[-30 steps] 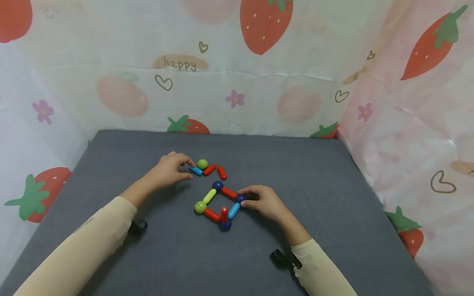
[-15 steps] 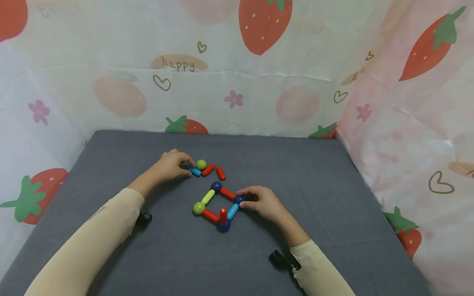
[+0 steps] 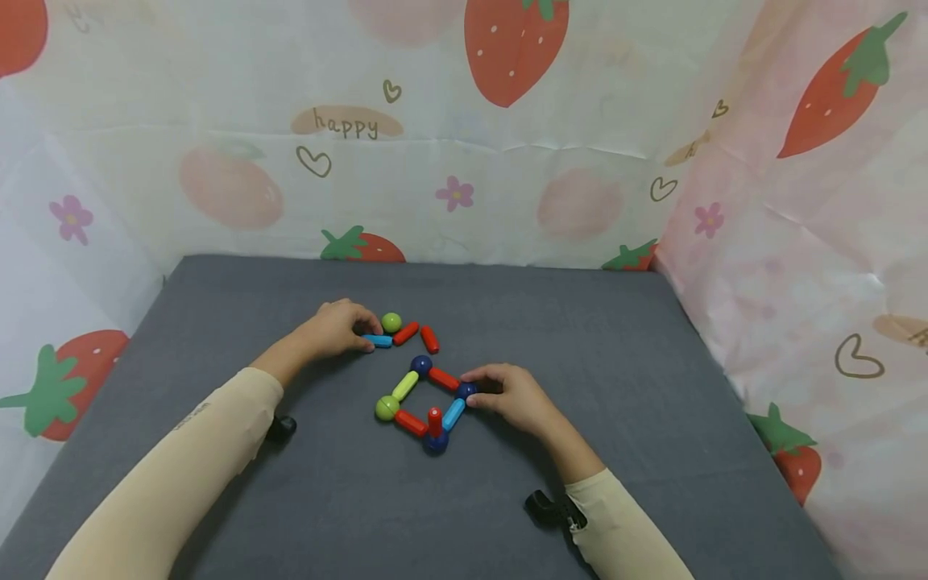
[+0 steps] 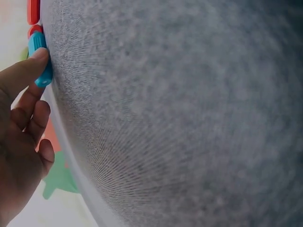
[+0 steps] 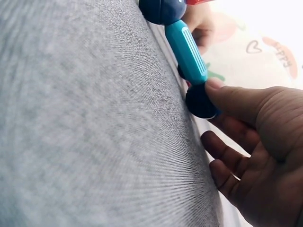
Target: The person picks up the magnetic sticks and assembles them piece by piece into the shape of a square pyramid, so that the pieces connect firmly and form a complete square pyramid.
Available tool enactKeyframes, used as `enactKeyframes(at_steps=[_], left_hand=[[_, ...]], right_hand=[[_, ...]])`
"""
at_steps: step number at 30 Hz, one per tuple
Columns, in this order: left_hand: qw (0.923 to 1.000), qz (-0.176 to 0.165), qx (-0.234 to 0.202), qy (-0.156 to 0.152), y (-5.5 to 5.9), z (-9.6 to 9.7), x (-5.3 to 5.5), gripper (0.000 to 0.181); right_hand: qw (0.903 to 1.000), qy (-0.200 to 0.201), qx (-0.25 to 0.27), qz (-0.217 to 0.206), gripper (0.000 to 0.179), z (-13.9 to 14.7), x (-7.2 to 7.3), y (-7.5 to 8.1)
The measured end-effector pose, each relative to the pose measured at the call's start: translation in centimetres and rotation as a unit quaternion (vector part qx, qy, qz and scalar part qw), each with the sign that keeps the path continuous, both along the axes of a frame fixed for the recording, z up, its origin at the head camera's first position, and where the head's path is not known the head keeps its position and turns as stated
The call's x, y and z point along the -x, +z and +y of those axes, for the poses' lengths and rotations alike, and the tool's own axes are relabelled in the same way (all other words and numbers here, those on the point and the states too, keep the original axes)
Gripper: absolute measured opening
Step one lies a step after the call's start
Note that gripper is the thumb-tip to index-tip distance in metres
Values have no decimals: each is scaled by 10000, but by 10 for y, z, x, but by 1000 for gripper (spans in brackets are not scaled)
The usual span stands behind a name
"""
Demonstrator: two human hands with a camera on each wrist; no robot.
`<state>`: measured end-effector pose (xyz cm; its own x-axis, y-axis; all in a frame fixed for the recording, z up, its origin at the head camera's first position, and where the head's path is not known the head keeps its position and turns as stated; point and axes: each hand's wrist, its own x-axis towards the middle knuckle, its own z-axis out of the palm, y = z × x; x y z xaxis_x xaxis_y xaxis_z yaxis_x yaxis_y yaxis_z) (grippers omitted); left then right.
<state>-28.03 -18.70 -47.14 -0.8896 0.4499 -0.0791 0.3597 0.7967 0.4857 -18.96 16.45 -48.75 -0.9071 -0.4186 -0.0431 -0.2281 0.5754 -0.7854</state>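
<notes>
My left hand (image 3: 335,329) pinches a loose light-blue magnetic rod (image 3: 380,341) between thumb and finger; in the left wrist view the thumb lies across this rod (image 4: 40,43). With thumb and fingers, my right hand (image 3: 518,399) grips the dark blue ball (image 3: 466,391) at the right corner of a four-sided frame. A light-blue rod (image 5: 187,51) leads from that ball to the near dark blue ball (image 3: 435,442), on which a red rod (image 3: 435,420) stands upright. The other corners are a green ball (image 3: 387,408) and a dark blue ball (image 3: 421,366).
Beside the left hand's rod lie a loose green ball (image 3: 391,322), a red rod (image 3: 407,333) and another red rod (image 3: 430,339). A grey cloth covers the table (image 3: 348,499). Strawberry-printed sheeting (image 3: 449,145) hangs behind it.
The light-blue rod at my left hand has turned from slanted to nearly level, and the fingers have come in around it. The right hand keeps its grip on the corner ball.
</notes>
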Motion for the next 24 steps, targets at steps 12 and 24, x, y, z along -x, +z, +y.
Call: enactKeyframes(at_steps=[12,24], left_hand=[[9994,-168,197,-248,2,-5,-5,19],[9944,-645,-819,-142,1,-14,-14,22]], right_hand=[[10000,3,0,4,30,1,1,0],[10000,42,35,32,31,0,-1,1]])
